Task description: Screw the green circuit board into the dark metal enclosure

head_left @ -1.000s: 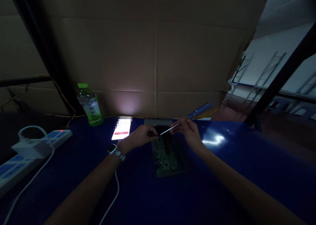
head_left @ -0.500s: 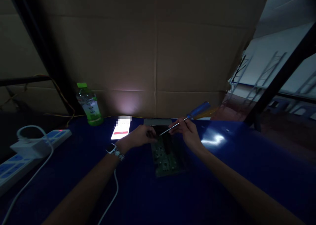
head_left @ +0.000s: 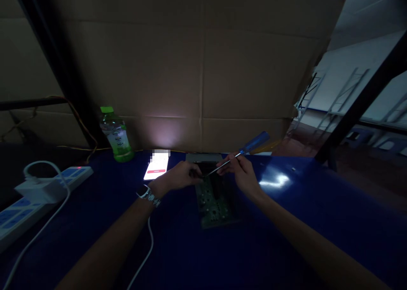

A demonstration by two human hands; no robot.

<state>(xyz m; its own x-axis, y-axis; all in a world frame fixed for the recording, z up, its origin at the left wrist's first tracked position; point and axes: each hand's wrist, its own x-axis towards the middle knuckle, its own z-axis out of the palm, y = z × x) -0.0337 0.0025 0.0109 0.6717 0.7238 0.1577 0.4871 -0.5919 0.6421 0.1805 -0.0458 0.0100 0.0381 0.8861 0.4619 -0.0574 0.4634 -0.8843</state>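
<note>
A green circuit board (head_left: 213, 207) lies on the blue tabletop in front of me, with a grey box-like part (head_left: 203, 157) at its far end. My right hand (head_left: 243, 171) is closed around the shaft of a screwdriver (head_left: 252, 143) with a clear blue handle. The handle points up to the right, and the tip reaches down to the left near the board's far part. My left hand (head_left: 184, 175) rests at the board's far left edge, fingers curled beside the screwdriver tip. Whatever lies between those fingers is too dark to make out.
A lit phone (head_left: 156, 165) lies left of the hands. Behind it stands a green-capped bottle (head_left: 117, 137). A white power strip (head_left: 47, 192) with a plug and cable (head_left: 151, 243) is at the left. Cardboard (head_left: 159, 69) closes off the back; a small object (head_left: 293, 169) lies at right.
The screwdriver and both hands stay almost where they were. The screwdriver's tip sits slightly lower and closer to my left fingers. The whole view has shifted very slightly.
</note>
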